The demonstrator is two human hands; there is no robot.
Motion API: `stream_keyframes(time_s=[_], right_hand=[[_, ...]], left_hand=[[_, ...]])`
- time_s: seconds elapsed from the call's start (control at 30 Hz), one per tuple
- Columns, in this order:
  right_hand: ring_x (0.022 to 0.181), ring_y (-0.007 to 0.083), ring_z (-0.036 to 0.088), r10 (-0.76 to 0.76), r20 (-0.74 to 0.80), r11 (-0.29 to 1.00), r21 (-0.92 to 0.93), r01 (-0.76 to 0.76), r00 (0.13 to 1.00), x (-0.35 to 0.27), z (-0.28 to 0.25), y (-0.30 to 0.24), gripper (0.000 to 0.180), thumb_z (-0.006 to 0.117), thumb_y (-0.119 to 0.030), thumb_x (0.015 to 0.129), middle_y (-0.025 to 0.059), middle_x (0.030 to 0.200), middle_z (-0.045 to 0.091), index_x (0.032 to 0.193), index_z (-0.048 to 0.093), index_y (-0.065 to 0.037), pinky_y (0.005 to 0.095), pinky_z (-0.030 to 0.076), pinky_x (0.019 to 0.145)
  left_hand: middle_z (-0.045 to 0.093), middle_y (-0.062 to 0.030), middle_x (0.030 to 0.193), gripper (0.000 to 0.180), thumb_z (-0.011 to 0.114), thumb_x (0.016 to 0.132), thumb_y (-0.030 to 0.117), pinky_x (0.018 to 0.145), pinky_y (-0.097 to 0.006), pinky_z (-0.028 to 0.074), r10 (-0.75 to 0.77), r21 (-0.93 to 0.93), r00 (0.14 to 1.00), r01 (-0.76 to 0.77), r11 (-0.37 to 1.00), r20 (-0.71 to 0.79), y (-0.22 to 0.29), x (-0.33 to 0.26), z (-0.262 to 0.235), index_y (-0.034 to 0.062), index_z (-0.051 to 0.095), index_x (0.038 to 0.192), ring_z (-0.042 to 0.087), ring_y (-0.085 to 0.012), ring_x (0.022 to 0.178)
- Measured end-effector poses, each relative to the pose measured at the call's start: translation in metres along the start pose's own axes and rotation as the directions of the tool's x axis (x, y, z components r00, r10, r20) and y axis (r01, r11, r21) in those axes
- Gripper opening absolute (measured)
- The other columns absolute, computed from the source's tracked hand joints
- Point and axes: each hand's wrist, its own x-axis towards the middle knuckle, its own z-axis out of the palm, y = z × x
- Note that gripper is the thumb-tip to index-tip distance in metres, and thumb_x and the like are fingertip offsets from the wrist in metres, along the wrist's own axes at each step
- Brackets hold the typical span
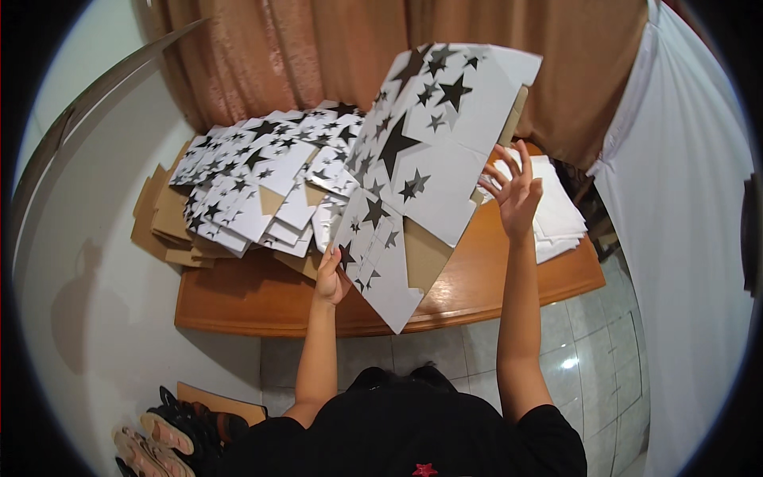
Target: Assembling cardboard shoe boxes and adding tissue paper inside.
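A large flat cardboard box blank (445, 175), white with black and grey stars, is held up at a tilt over the wooden table. My left hand (332, 276) grips its lower left edge, thumb on the printed face and the other fingers mostly behind it. Beside the blank's right edge, my right hand (515, 191) is raised with its fingers spread, holding nothing. Brown inner cardboard shows at the blank's cut-outs and along its right side. To the left lies a pile of similar star-printed blanks (246, 179), overlapping one another.
Brown cardboard pieces (155, 215) stick out under the pile. White sheets (556, 211) are stacked on the wooden table (230, 302) at the right. Brown curtains (588, 71) hang behind, and a white cloth (683, 238) hangs at right. Shoes (171, 433) stand on the floor at lower left.
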Motion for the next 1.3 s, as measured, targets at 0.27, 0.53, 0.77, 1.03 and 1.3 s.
stream_keyframes(time_s=[0.27,0.53,0.77,1.03,1.3], right_hand=[[0.098,0.0220,0.056,0.188,-0.211,0.961,-0.161,-0.223,0.959,-0.008,-0.092,-0.017,0.043,0.035,-0.035,0.095,0.0126,0.113,0.052,0.123,0.037,-0.003,0.0389,0.050,0.079],[0.104,0.0262,0.053,0.249,-0.349,0.969,0.099,-0.228,0.903,-0.044,-0.156,0.015,0.032,0.035,-0.023,0.095,0.0139,0.113,0.050,0.117,0.038,0.000,0.0461,0.048,0.090],[0.096,0.0262,0.057,0.246,-0.331,0.969,0.102,-0.224,0.911,-0.037,-0.158,0.027,0.025,0.035,-0.010,0.093,0.0148,0.107,0.052,0.114,0.038,0.003,0.0401,0.055,0.078],[0.096,0.0258,0.057,0.286,-0.145,0.958,0.055,-0.281,0.947,-0.028,-0.154,0.025,0.028,0.037,-0.012,0.094,0.0150,0.110,0.050,0.118,0.036,0.001,0.0406,0.055,0.078],[0.092,0.0250,0.059,0.209,-0.074,0.977,-0.015,-0.211,0.975,-0.035,-0.136,0.018,0.029,0.037,-0.010,0.093,0.0166,0.109,0.050,0.118,0.036,0.006,0.0367,0.057,0.073]], left_hand=[[0.050,-0.0107,0.122,0.044,0.047,0.091,0.017,0.093,-0.035,0.042,-0.281,0.081,0.956,0.275,0.958,0.088,-0.062,0.023,0.001,0.0000,0.034,0.130,0.050,-0.0206,0.111],[0.051,-0.0198,0.114,0.055,0.048,0.091,0.033,0.086,-0.036,0.046,-0.321,-0.039,0.892,0.325,0.945,-0.318,-0.120,0.050,0.018,0.0046,0.025,0.133,0.055,-0.0266,0.099],[0.038,-0.0057,0.130,0.102,0.072,0.062,0.049,0.097,-0.028,0.031,-0.520,0.572,0.854,0.425,0.701,0.003,-0.076,0.017,0.080,0.0057,0.022,0.139,0.041,-0.0140,0.112],[0.051,-0.0126,0.121,0.063,0.067,0.078,0.029,0.087,-0.035,0.047,-0.675,0.781,0.718,0.516,0.353,-0.169,-0.076,0.024,0.125,0.0043,0.042,0.130,0.054,-0.0236,0.105],[0.061,-0.0212,0.100,0.049,0.054,0.086,0.037,0.072,-0.034,0.047,-0.128,0.976,0.990,0.081,0.200,-0.055,-0.130,0.043,0.187,-0.0019,0.054,0.115,0.060,-0.0245,0.084]])
